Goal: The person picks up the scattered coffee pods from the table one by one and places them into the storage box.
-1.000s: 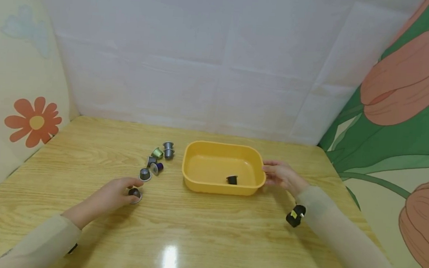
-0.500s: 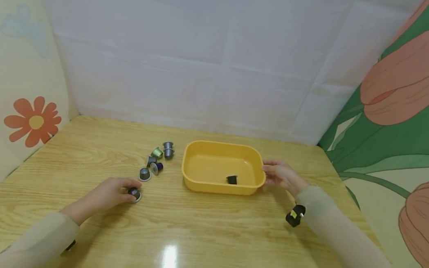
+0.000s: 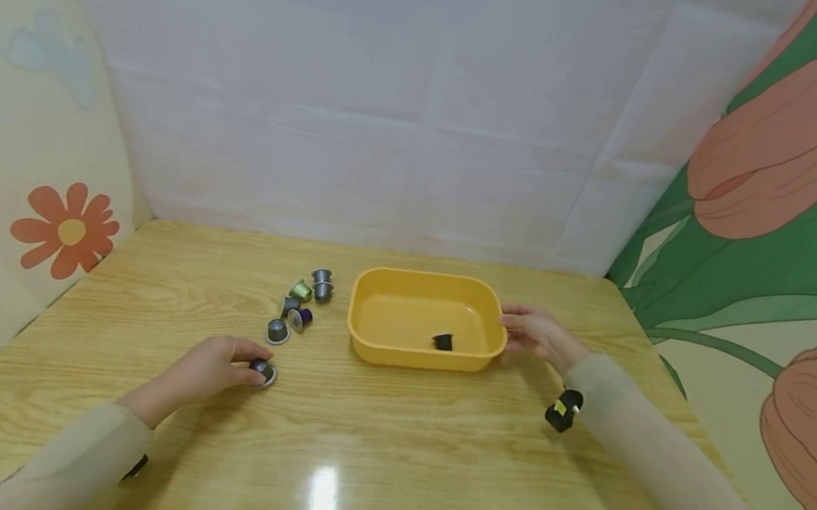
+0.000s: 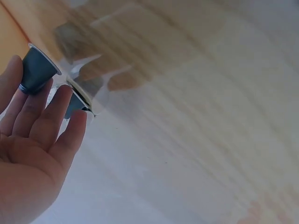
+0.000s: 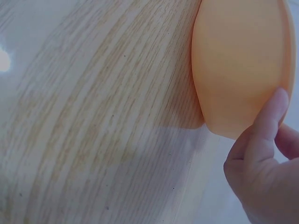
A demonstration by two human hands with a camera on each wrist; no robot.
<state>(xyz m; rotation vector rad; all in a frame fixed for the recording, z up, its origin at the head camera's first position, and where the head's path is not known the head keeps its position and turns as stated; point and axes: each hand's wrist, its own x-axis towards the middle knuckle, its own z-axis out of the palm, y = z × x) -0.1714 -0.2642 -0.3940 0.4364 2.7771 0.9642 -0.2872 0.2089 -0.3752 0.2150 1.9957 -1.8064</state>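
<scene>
My left hand (image 3: 215,368) pinches a dark coffee capsule (image 3: 262,369) between thumb and fingers, low over the table on the left. Its flared rim faces down and to the right. In the left wrist view the thumb and fingertips lie on either side of this capsule (image 4: 38,70), and a second capsule (image 4: 74,105) shows partly behind the fingers. At the yellow tub (image 3: 416,358), my right hand (image 3: 540,333) touches the right end near the rim with fairly straight fingers; the right wrist view has a finger against the outer wall (image 5: 243,70). Inside the tub lies one black capsule (image 3: 443,341).
Just beyond the left hand stands a grey capsule (image 3: 277,330). A purple capsule (image 3: 301,319), a dark grey one (image 3: 289,306), a green one (image 3: 301,290) and two silver-grey capsules (image 3: 322,286) lie between it and the tub. A white sheet (image 3: 416,131) hangs behind the table.
The capsule in my left hand has shifted slightly to the right and shows more of its rim. My right hand and the tub stay where they were.
</scene>
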